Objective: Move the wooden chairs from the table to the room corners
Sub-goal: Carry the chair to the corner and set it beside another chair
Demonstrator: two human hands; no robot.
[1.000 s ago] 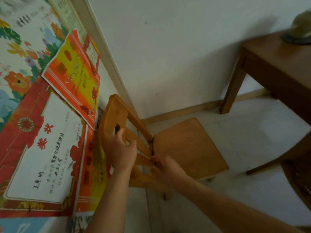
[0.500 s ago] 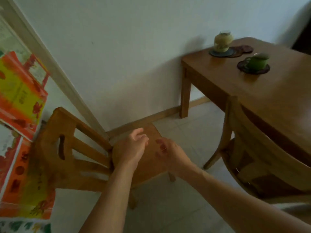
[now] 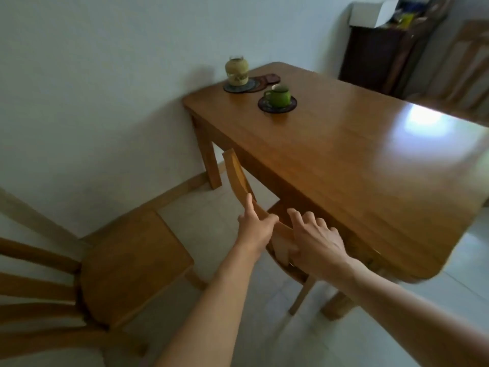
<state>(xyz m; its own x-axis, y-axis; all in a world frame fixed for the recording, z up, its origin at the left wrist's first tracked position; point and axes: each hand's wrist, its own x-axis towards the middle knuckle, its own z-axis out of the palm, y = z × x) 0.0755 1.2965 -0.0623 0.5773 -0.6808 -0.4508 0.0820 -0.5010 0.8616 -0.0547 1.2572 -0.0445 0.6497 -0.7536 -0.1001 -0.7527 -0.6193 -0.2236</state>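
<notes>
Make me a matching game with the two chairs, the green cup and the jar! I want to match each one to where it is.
Things: 1 green cup; 2 jar; 3 chair on the left; 4 chair in the middle.
Places: A pushed in under the table; B on the table corner closest to the wall; C out on the floor beside the wall; D on the table, farther from the wall.
Pairs: 1-D, 2-B, 3-C, 4-A.

Open floor (image 3: 203, 221) separates left chair (image 3: 132, 263) from tucked chair (image 3: 236, 176) — table (image 3: 344, 165) overhangs its seat.
</notes>
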